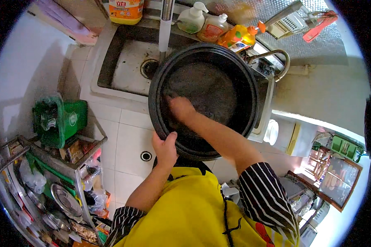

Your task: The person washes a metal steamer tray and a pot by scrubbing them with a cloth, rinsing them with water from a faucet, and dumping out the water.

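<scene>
A large round black tub point(204, 83) is tilted over the right part of the sink, its inside facing me. My left hand point(165, 149) grips its lower left rim, thumb over the edge. My right hand point(181, 108) reaches inside, blurred, near the left inner wall; a dark thing seems to be under its fingers, too unclear to name. Left of the tub lies a sink basin point(133, 68) with a drain point(149, 68). A faucet spout point(164, 34) points down beside the tub's upper left edge.
Pump bottles point(191, 18) and an orange soap bottle point(238, 37) line the sink's back edge. A curved metal tap point(284, 61) stands at the right. Graters point(287, 23) hang on the wall. At left, a green bin point(75, 117) stands by a loaded metal rack point(89, 151).
</scene>
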### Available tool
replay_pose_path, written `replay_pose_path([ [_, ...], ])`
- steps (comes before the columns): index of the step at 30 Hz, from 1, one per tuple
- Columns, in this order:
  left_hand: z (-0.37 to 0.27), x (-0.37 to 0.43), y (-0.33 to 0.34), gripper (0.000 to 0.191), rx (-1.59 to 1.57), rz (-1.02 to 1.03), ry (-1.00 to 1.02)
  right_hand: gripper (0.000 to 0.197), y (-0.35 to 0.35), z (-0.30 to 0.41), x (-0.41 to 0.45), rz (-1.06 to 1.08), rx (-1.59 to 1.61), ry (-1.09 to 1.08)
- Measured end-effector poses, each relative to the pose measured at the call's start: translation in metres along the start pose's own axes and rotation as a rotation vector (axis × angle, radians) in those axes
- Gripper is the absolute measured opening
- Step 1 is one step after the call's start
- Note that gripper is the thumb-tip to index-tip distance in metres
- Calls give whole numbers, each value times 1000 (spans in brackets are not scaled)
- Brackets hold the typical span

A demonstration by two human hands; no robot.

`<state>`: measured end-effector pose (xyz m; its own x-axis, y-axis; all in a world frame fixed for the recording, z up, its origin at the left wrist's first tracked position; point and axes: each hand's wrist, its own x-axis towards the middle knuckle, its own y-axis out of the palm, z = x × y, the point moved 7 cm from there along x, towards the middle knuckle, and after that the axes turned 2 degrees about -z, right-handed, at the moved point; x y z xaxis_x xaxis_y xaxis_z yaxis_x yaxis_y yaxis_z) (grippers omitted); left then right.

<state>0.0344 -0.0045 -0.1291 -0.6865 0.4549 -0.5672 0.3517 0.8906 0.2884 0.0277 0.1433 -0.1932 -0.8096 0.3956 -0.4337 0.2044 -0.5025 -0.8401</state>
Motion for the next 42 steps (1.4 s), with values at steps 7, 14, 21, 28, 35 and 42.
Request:
replay_pose_path([
  [7,4,2,-2,41,50,-29,-33,32,-42,-32,36,-63,-134,46],
  [14,6,3,-2,43,-59,-38,-17,30,-77,-96,40,-82,-192,161],
  [21,5,-3,2,28,-174,-158,-20,34,-67,-175,-10,-111,-207,263],
  [28,4,-2,0,26,-143,-155,39,42,-10,-122,-70,270,-258,-29],
  [35,-2,-6,6,27,-96,-161,26,47,-2,-44,-54,101,-150,-231],
  [42,10,-2,1,31,-143,-168,55,47,-41,-62,12,-35,-153,-98],
])
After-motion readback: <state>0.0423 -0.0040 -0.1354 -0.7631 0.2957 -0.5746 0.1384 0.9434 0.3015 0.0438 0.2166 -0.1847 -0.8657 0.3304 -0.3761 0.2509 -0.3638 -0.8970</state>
